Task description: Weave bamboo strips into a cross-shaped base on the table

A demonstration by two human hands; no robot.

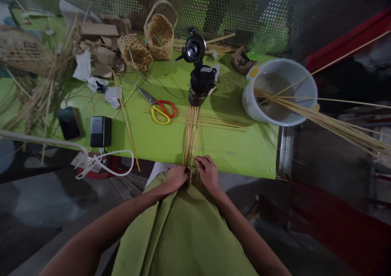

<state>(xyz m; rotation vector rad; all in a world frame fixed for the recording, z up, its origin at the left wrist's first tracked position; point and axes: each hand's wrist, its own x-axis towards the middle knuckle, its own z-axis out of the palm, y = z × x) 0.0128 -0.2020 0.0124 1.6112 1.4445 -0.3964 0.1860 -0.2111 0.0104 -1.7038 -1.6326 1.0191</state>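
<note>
Long, thin bamboo strips (191, 133) lie side by side on the green table, running toward my lap. Their far ends are under a black lidded bottle (198, 93), whose cap is flipped up. At the table's front edge, my left hand (178, 177) is closed on the near ends of the strips. My right hand (207, 169) pinches a strip on the right side of the bundle, fingertips together. Several more strips (222, 123) lie crosswise beyond my hands. A pair of scissors (157, 107) with one red and one yellow handle rests left of the bundle.
A white bucket (249, 102) with water and long strips stands at the right. Two small woven baskets (160, 35) sit at the back. On the left are a phone (69, 123), a power bank (100, 131) with a white cable, and a heap of dry strips (49, 92).
</note>
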